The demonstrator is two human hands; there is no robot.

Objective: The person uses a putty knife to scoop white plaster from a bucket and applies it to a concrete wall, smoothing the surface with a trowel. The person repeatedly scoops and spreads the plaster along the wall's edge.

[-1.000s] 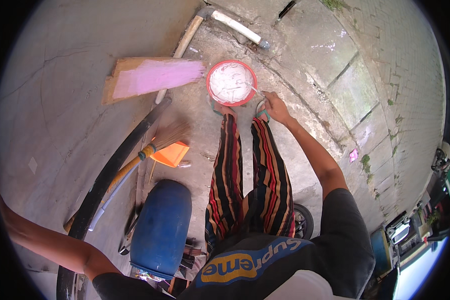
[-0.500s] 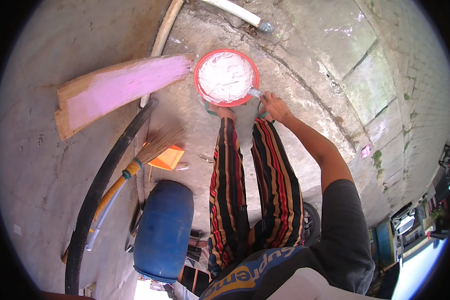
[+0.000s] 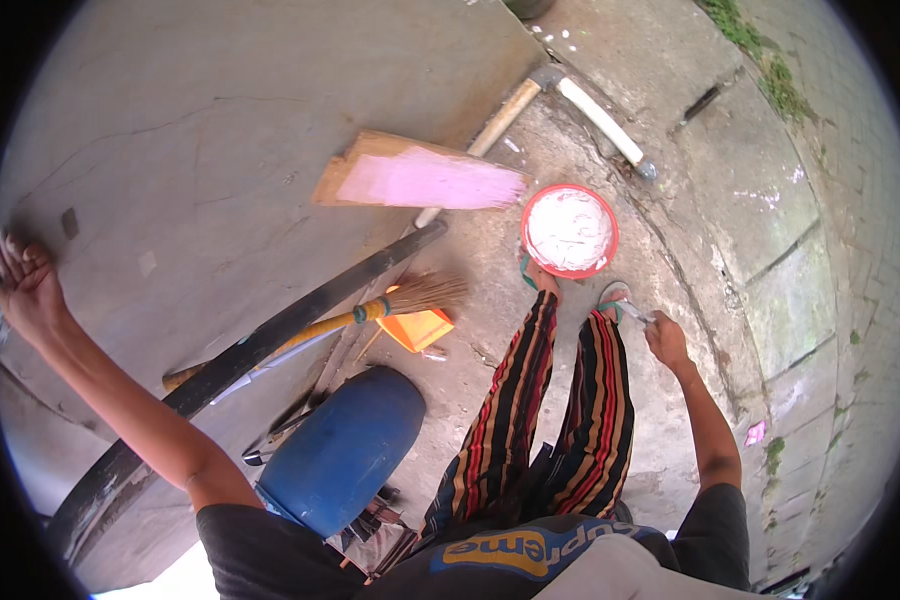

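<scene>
My right hand (image 3: 667,337) is closed round the handle of a paintbrush (image 3: 634,312). The brush's pale, smeared end points left, over my right sandal (image 3: 614,295). Just ahead of my feet stands a round red basin (image 3: 571,231), filled with thick whitish-pink paint whose surface is ridged; the brush is clear of it. Far out to the left, my left hand (image 3: 28,290) is raised near the grey wall, fingers loosely bent and nothing seen in them. Whether it touches the wall I cannot tell. Left of the basin leans a wooden board (image 3: 420,178), mostly coated pink.
A blue plastic drum (image 3: 345,450) lies to my left. Beside it are a twig broom (image 3: 420,295), an orange dustpan (image 3: 415,328) and a long black pipe (image 3: 270,340). Farther ahead, a white pipe (image 3: 600,120) rests on cracked concrete. A pink scrap (image 3: 755,432) is at right.
My right hand has drawn the paintbrush back from the basin's rim. My left arm has come into view, stretched out to the left. The whole view has turned and shifted left.
</scene>
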